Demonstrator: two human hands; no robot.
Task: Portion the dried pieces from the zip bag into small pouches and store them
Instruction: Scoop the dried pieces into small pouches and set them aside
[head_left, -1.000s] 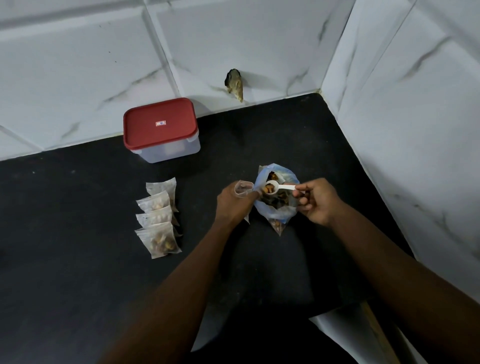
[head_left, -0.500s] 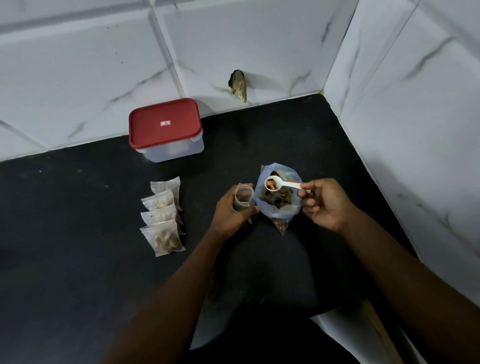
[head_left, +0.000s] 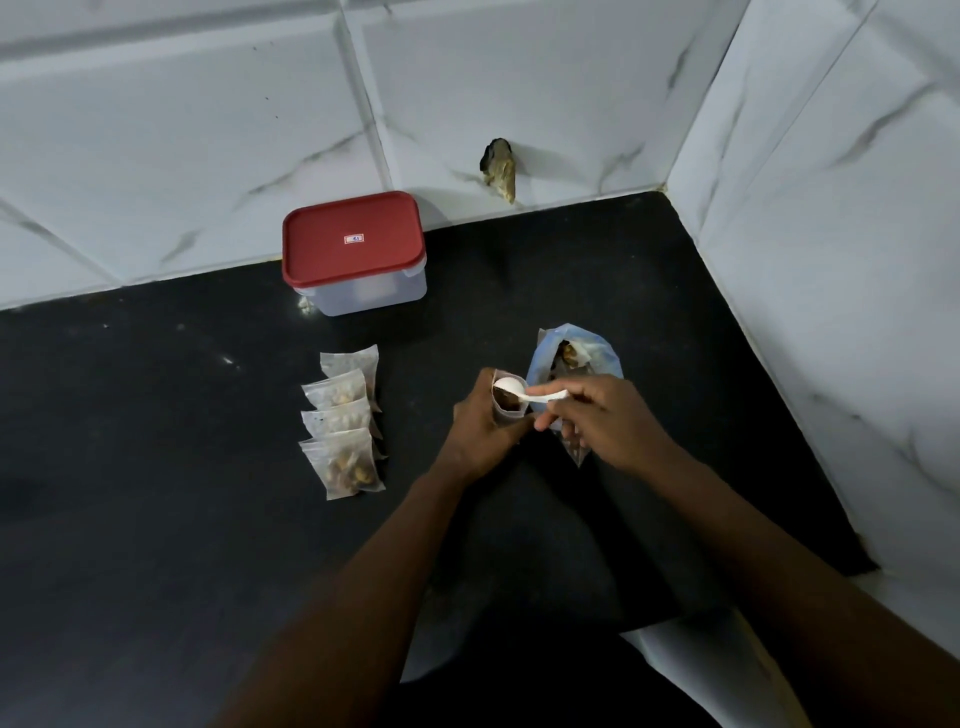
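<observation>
Black bench (head_left: 156, 519), white-tiled corner: our left hand (head_left: 480, 431) grips the small clear pouch (head_left: 506, 413) upright so our right hand (head_left: 608, 423), fingers (head_left: 545, 388) pinching the white plastic spoon (head_left: 511, 387), can tip dried pieces (head_left: 569, 354) in; the blue-edged zip bag (head_left: 597, 353) stands just behind.

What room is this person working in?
Probably a kitchen corner: a glossy black stone countertop, white marble-look wall tiles, and a red-lidded clear plastic storage box.
</observation>
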